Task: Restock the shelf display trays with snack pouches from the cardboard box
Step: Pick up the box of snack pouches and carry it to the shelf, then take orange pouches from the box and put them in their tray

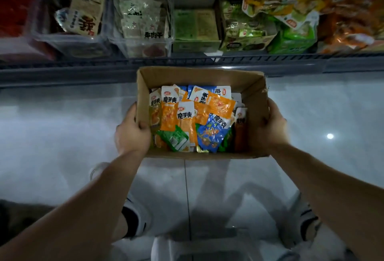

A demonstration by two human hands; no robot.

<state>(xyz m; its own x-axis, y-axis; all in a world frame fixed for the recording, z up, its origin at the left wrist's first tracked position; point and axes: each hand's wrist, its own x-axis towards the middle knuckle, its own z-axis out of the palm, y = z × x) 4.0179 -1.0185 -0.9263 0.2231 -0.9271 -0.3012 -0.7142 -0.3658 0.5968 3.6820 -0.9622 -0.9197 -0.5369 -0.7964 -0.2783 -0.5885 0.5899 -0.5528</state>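
Both box (pixel 250 94) walls clasped: left grip (pixel 132 134), right grip (pixel 272 127); shelf rail (pixel 83 67) just beyond.

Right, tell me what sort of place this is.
Most likely a shop aisle: a shelf lined with display trays of packaged snacks, and a cardboard box of loose snack pouches gripped by the left hand and right hand over a tiled floor.

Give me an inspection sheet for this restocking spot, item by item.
Surface: glossy pale floor, light glare.
Job's things: open cardboard box holding mixed snack pouches; shelf trays hold pouches.
Clutter: white object at bottom edge, unclear.
Hands: left hand grips box's left wall; right hand grips right wall.
Cables: nothing seen.
Surroundings: dim lighting; dark shelf rail below the trays.
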